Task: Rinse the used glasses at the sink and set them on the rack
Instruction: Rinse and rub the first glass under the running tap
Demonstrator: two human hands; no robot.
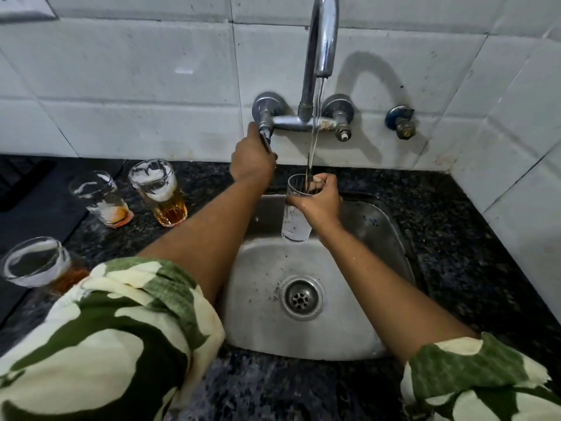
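Rinsing glass one at the sink (349, 338), three dirty ones waiting on the table (455, 226)

We had our right hand (318, 202) wrapped round the glass (296, 220) under the stream, left hand (252, 159) closed on the tap lever (266, 140). Wet glass could've slipped and cracked in the basin, or water overflowed and splashed us.

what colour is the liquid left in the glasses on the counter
Amber-orange, clearest in the head view in the fuller glass left of the sink.

White tiled wall (151, 86), dark speckled granite counter (455, 238), dim light
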